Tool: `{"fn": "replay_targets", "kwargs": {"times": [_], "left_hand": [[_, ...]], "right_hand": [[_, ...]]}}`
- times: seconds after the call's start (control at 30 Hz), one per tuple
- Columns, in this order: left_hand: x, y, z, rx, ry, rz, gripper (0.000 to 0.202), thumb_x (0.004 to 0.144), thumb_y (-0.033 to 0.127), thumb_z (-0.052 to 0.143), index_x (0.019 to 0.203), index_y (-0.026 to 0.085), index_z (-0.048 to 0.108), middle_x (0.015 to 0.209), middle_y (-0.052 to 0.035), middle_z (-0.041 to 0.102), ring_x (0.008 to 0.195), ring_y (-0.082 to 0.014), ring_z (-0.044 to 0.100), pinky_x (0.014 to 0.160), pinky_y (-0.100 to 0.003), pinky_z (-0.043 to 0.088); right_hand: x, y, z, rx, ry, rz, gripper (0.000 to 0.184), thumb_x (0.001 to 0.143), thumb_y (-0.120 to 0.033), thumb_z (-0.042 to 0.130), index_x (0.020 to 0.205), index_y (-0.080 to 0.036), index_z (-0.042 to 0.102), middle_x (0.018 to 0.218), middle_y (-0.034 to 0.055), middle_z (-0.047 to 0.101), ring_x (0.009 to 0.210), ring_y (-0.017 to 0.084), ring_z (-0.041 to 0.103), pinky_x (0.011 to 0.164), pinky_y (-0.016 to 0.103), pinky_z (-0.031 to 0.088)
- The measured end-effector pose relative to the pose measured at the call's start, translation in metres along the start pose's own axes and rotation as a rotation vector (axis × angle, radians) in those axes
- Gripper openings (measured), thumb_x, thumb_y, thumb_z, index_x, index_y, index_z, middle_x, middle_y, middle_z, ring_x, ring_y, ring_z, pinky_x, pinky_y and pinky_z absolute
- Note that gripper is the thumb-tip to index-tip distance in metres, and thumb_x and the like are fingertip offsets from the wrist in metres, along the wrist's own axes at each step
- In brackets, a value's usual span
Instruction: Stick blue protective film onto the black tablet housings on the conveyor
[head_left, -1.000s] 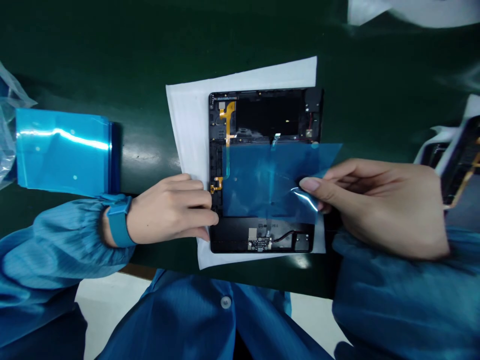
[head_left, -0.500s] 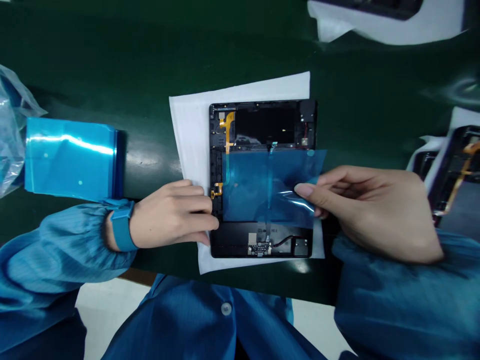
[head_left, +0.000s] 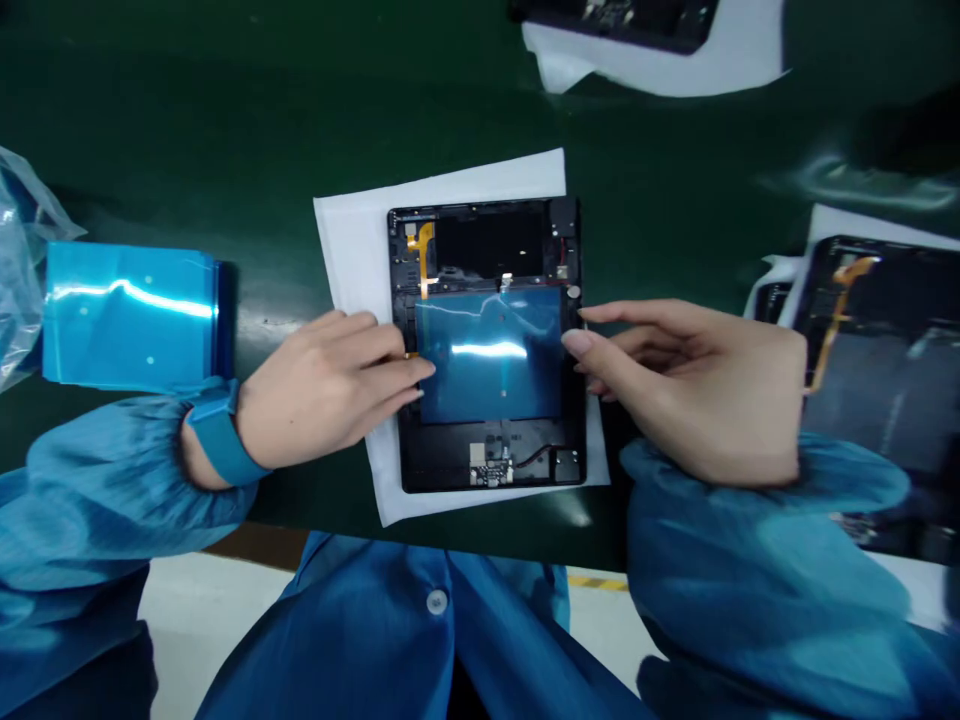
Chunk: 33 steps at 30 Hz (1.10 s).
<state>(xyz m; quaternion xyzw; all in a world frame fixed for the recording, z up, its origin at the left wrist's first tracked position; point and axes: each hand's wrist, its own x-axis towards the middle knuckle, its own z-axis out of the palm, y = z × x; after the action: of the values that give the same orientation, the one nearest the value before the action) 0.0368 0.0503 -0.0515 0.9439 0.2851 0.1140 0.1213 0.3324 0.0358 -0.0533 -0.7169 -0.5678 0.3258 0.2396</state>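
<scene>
An opened tablet [head_left: 450, 455] with bare inner parts lies on a white sheet [head_left: 341, 245]. Flat across its middle is a clear blue film [head_left: 487, 385], glossy under the light. My left hand [head_left: 334, 385] grips the tablet's left edge with bent fingers, one fingertip reaching onto the film's left border. At the right edge, my right hand [head_left: 682, 380] has thumb and forefinger apart, the thumb tip touching or just above the tablet's rim by the film. Its other fingers curl beneath, partly hidden. An orange flex cable [head_left: 424, 255] shows at the tablet's upper left.
On the left sits a stack of blue films [head_left: 127, 340], beside a clear plastic bag [head_left: 22, 290]. More opened tablets [head_left: 862, 350] lie on white sheets at the right. Another tablet [head_left: 637, 25] rests at the top of the green table [head_left: 262, 120].
The film, held up at its right side before, now lies flat on the tablet. My right hand has let it go. My left fingertips have moved onto the film's left border. The view has shifted right.
</scene>
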Motion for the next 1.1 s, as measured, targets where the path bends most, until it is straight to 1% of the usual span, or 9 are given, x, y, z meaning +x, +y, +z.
{"fn": "replay_targets", "kwargs": {"times": [0.2,0.4,0.5,0.6,0.7,0.8,0.93,1.0,1.1], "left_hand": [[0.037,0.001,0.01,0.22,-0.071,0.069,0.034,0.101,0.017,0.044,0.125,0.021,0.068,0.101,-0.0089,0.063,0.092,-0.0239,0.059,0.073,-0.036,0.043],[0.072,0.027,0.02,0.28,-0.222,0.074,0.052,0.1,0.009,0.036,0.145,0.029,0.054,0.109,-0.012,0.064,0.093,-0.0255,0.061,0.078,-0.039,0.042],[0.079,0.03,0.02,0.283,-0.27,0.035,0.056,0.1,0.009,0.033,0.148,0.033,0.049,0.113,-0.0125,0.064,0.094,-0.0264,0.063,0.079,-0.039,0.043],[0.067,0.017,0.013,0.188,-0.239,0.006,0.056,0.097,0.009,0.039,0.15,0.024,0.047,0.115,-0.0142,0.064,0.098,-0.028,0.063,0.082,-0.041,0.046],[0.04,-0.007,0.005,0.067,-0.084,-0.139,0.058,0.097,0.031,0.056,0.15,0.012,0.044,0.129,-0.0206,0.059,0.116,-0.0352,0.059,0.093,-0.048,0.049],[0.014,-0.024,0.004,0.007,-0.023,-0.188,0.094,0.083,0.068,0.069,0.15,0.009,0.041,0.148,-0.0276,0.046,0.136,-0.0442,0.046,0.107,-0.059,0.043],[0.002,-0.03,0.015,-0.036,-0.028,-0.161,0.123,0.067,0.09,0.064,0.153,0.007,0.037,0.153,-0.0313,0.039,0.144,-0.047,0.038,0.116,-0.063,0.037],[0.002,-0.029,0.019,-0.061,-0.024,-0.167,0.127,0.065,0.093,0.062,0.154,0.008,0.035,0.155,-0.0298,0.039,0.145,-0.0467,0.038,0.118,-0.062,0.036],[0.003,-0.028,0.019,-0.091,-0.028,-0.194,0.125,0.065,0.094,0.061,0.155,0.011,0.035,0.157,-0.0268,0.038,0.146,-0.0456,0.037,0.122,-0.06,0.033]], "right_hand": [[0.001,0.011,0.006,0.133,0.048,-0.062,0.026,0.082,-0.045,0.074,0.089,-0.019,0.074,0.062,0.0004,0.068,0.051,0.014,0.062,0.053,0.029,0.055],[0.01,0.021,0.012,0.211,0.033,-0.046,0.026,0.083,-0.043,0.072,0.088,-0.018,0.073,0.061,-0.0001,0.067,0.048,0.013,0.061,0.049,0.026,0.052],[0.008,0.024,0.012,0.202,0.022,-0.063,0.024,0.084,-0.041,0.07,0.091,-0.018,0.073,0.062,-0.0003,0.066,0.05,0.014,0.061,0.05,0.026,0.051],[-0.004,0.017,0.01,0.032,0.089,-0.205,0.022,0.09,-0.04,0.065,0.094,-0.02,0.074,0.068,0.0015,0.068,0.056,0.016,0.062,0.058,0.03,0.052],[-0.015,0.003,0.012,-0.25,-0.027,-0.539,0.028,0.098,-0.04,0.055,0.104,-0.022,0.076,0.086,0.0062,0.072,0.074,0.02,0.066,0.072,0.034,0.052],[-0.01,-0.013,0.021,-0.483,-0.238,-0.858,0.041,0.101,-0.046,0.048,0.122,-0.019,0.072,0.101,0.0112,0.071,0.089,0.025,0.064,0.08,0.037,0.048],[0.014,-0.027,0.038,-0.667,-0.236,-0.911,0.06,0.1,-0.057,0.045,0.143,-0.017,0.059,0.112,0.0155,0.065,0.09,0.028,0.058,0.078,0.039,0.042],[0.019,-0.03,0.043,-0.703,-0.219,-0.899,0.065,0.1,-0.06,0.044,0.145,-0.016,0.056,0.113,0.016,0.064,0.09,0.027,0.057,0.077,0.038,0.04],[0.012,-0.028,0.043,-0.738,-0.243,-1.005,0.072,0.1,-0.065,0.039,0.145,-0.011,0.056,0.107,0.0155,0.064,0.089,0.026,0.055,0.074,0.037,0.037]]}}
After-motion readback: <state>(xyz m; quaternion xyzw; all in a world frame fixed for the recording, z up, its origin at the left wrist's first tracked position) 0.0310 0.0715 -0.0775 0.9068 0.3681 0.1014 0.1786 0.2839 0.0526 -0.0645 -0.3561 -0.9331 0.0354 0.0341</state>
